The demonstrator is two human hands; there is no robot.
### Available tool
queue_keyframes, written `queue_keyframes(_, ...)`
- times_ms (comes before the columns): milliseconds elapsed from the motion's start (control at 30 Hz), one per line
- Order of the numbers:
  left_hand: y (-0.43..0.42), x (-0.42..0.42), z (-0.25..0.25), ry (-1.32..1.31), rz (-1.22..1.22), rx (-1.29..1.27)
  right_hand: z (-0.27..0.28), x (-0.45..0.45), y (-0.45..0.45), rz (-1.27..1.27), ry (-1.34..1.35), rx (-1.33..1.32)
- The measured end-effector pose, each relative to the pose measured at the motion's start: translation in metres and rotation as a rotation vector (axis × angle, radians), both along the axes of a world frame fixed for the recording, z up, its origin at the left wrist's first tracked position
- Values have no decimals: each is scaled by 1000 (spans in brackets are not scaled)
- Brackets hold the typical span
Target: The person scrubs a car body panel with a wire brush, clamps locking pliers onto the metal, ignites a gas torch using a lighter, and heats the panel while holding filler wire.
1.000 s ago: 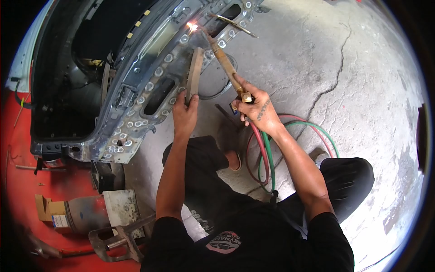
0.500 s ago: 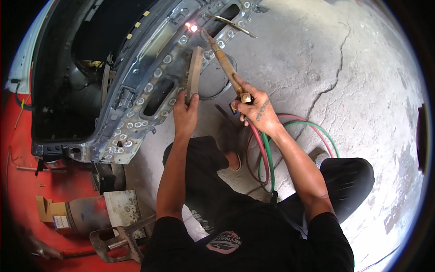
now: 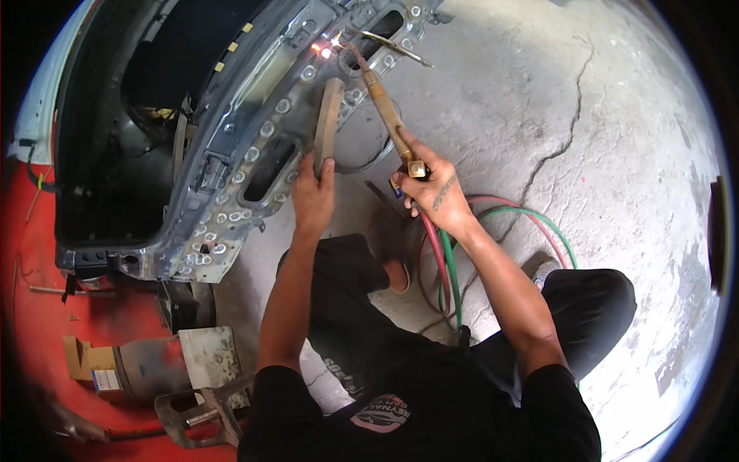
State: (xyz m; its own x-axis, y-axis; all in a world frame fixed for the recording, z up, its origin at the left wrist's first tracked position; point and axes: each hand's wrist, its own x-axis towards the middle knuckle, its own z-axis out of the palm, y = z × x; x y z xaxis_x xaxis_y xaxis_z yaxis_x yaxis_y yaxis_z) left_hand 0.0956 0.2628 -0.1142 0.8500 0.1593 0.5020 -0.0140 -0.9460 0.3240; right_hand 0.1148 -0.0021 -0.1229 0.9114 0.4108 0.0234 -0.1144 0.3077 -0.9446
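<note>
My right hand is closed around a brass gas torch, with a red hose and a green hose running from its back end. The torch tip points up and left at a bright, glowing spot on a bare metal car body panel. My left hand grips the lower end of a wooden block, whose upper end lies against or just over the panel below the glow; contact is unclear. Round weld marks and oval openings dot the panel.
A thin metal rod-like tool rests across the panel's upper opening. Loops of hose lie on the cracked concrete floor. At lower left are a red surface, a cardboard box, a grey cylinder and a metal clamp-like frame.
The torch tip has shifted slightly, and the bright glow now spreads into several spots beside it. Both hands keep their hold and have barely moved.
</note>
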Motion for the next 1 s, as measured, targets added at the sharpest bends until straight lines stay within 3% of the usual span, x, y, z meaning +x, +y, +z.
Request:
queue_keyframes(67,10,13,3,-104,-67,247,2,-2,-2,-18,7,14)
queue_keyframes(167,6,58,37,150,104,175,0,-7,-10,-44,31,27)
queue_keyframes(267,-14,91,40,247,161,369,-12,-16,-12,-51,75,20)
queue_keyframes(367,0,82,25,89,125,378,-14,-13,-18,-68,98,24)
queue_keyframes(467,18,59,27,104,168,366,-21,-20,-24,-38,112,11)
queue_keyframes(567,-5,108,49,92,83,395,-31,-27,-23,-32,114,-6)
queue_keyframes(733,10,70,35,138,150,331,-32,-34,-27,-7,131,6)
queue_keyframes(1000,-4,93,35,115,128,334,-28,-36,-36,-17,156,-21)
